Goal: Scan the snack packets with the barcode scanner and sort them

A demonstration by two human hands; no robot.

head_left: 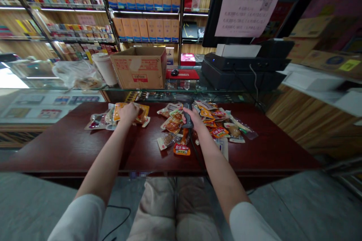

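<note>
My left hand (128,113) is closed on an orange snack packet (143,112) at the left of the dark red table (85,147). Clear vacuum packs (98,120) with dark food inside lie beside it, partly under the packet. A black handheld barcode scanner (187,117) is in my right hand (195,118), its fingers wrapped round the handle and its cable hanging toward me. Below and around the scanner is a heap of packaged snacks (219,132), orange and clear. Nearer me lie a wrapped drumstick-like snack (181,148) and a clear pack of a brown item (167,141).
Behind the table, a glass counter bears an open cardboard box (138,68), a white cup (105,68), a plastic bag (76,73) and a mouse (174,72) on a red mat. A monitor with a pink notice (246,11) stands over a black cash drawer (240,73) at right.
</note>
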